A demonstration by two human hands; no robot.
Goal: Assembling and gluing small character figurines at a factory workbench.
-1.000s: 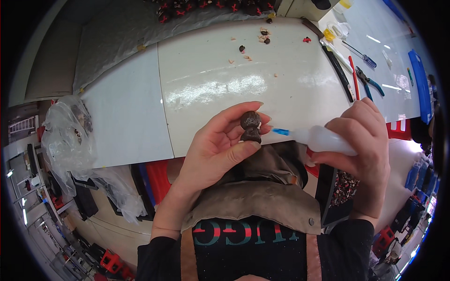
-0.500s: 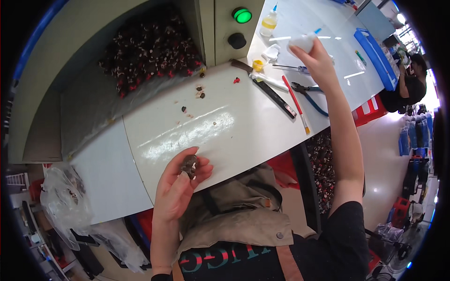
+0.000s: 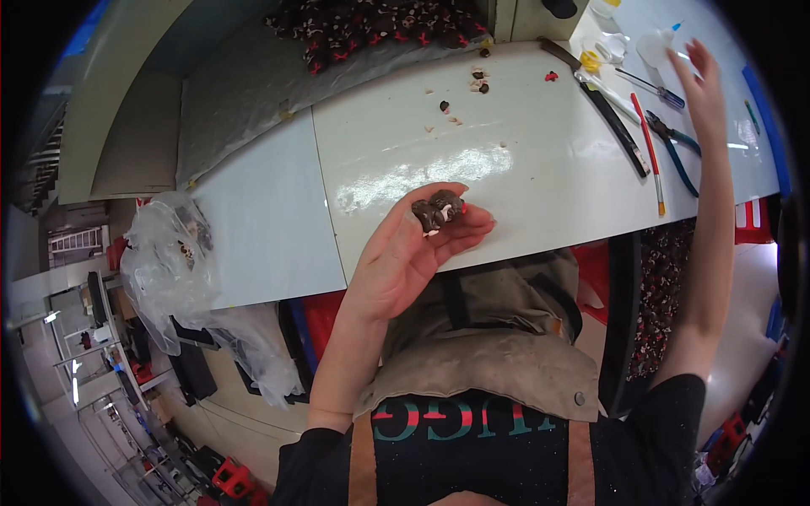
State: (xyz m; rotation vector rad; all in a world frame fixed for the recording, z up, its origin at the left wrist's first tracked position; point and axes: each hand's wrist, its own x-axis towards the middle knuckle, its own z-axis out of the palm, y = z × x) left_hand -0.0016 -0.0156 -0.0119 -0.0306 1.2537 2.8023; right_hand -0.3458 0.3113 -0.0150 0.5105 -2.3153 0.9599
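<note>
My left hand [image 3: 396,261] holds a small dark-brown figurine [image 3: 438,211] with white and red details, between thumb and curled fingers over the table's front edge. Its exact shape is partly covered by the fingers. At the far right, my right hand [image 3: 704,88] is stretched out over the white table [image 3: 540,160], fingers apart and holding nothing. Just left of those fingertips is a whitish squeeze bottle [image 3: 652,51] with a blue tip.
Pliers [image 3: 675,150], a red-handled brush [image 3: 646,148], a black cutter [image 3: 618,126] and a screwdriver [image 3: 658,90] lie at the right, near a small yellow pot [image 3: 591,61]. Many figurines [image 3: 380,25] are heaped at the back. A plastic bag [image 3: 173,261] hangs at the left edge.
My right hand has let go of the squeeze bottle, which is now on the table. My left hand still holds the figurine, turned somewhat. The view has shifted left and nearer to me.
</note>
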